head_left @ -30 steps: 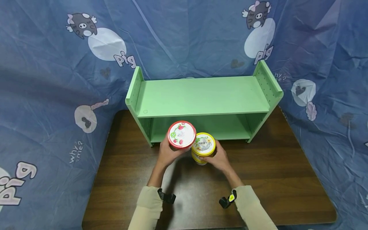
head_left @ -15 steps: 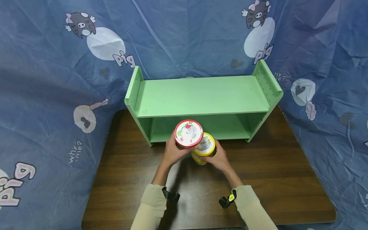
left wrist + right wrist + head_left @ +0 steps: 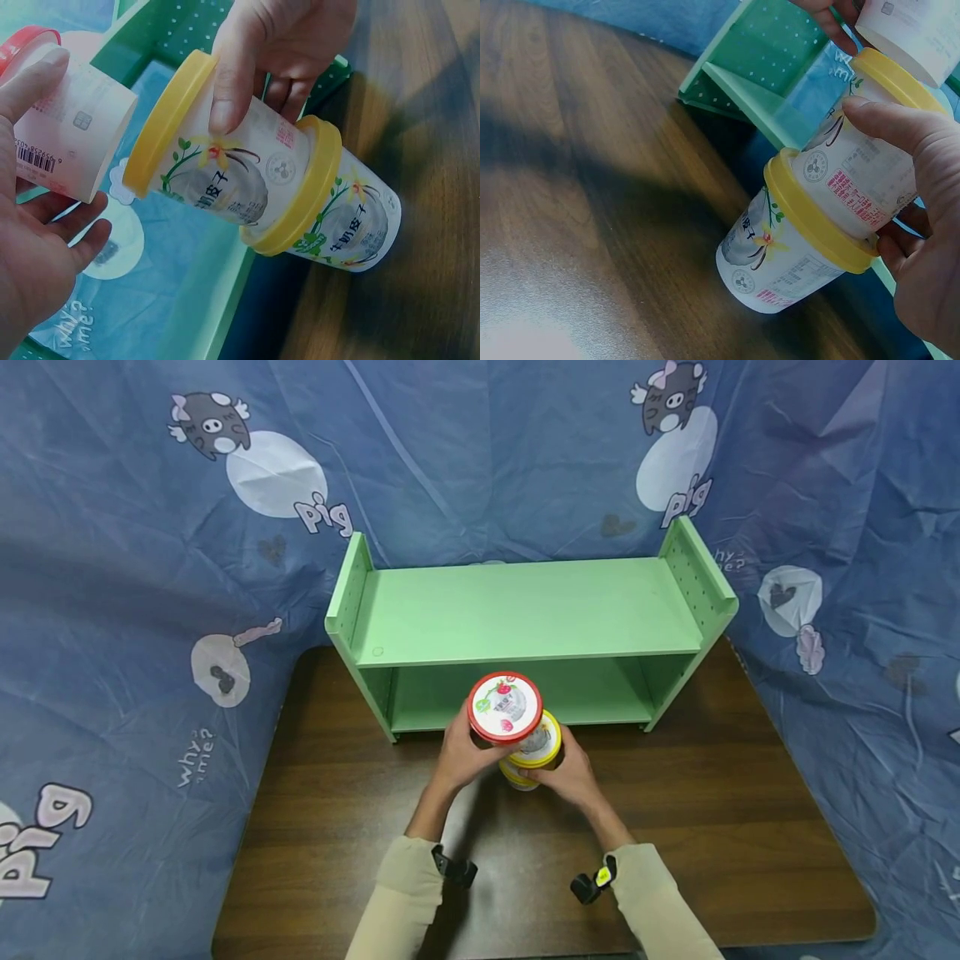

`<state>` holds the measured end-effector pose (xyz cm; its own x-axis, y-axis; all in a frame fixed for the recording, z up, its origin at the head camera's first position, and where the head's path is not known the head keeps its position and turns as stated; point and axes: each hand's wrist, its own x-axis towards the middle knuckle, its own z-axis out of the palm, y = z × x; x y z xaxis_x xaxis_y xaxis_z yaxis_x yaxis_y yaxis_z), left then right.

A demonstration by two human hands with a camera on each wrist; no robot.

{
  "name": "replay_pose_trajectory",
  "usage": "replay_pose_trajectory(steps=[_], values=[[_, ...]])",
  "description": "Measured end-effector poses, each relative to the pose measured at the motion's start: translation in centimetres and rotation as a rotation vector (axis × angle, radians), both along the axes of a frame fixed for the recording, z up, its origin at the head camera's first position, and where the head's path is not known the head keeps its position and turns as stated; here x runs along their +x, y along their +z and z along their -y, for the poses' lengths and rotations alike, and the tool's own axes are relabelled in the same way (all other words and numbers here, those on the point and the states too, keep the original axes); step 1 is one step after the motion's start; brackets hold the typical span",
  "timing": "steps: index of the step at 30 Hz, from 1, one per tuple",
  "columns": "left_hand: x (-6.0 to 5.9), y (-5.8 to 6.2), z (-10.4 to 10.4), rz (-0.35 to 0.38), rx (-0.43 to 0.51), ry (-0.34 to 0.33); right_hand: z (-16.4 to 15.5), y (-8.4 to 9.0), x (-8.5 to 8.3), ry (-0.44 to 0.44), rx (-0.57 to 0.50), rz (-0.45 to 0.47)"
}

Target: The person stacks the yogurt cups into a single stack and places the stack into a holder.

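red-lidded cup (image 3: 505, 706) has shifted rightward in front of the shelf (image 3: 525, 610), held by the left grip (image 3: 461, 762); right grip (image 3: 573, 772) clasps the upper yellow-lidded cup (image 3: 225, 176), atop the lower cup (image 3: 351, 221) there.

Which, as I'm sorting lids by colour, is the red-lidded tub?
The berry-print tub in the left hand; the stacked upper tub and lower tub have yellow lids.
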<state>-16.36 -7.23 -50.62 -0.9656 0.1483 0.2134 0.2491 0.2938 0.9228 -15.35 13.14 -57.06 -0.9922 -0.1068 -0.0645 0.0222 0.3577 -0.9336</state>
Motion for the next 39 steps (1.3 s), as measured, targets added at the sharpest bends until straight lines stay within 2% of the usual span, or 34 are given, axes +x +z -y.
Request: replay_pose_trajectory(steps=[19, 27, 39], values=[[-0.2, -0.2, -1.5, 0.009, -0.03, -0.048, -0.1, -0.3, 0.0, 0.005, 0.002, -0.022], [-0.3, -0.4, -1.9, 0.042, -0.061, -0.039, -0.1, -0.3, -0.1, 0.005, -0.01, -0.014], [-0.5, -0.5, -2.2, 0.053, -0.103, -0.051, -0.1, -0.4, -0.2, 0.009, -0.029, -0.041]])
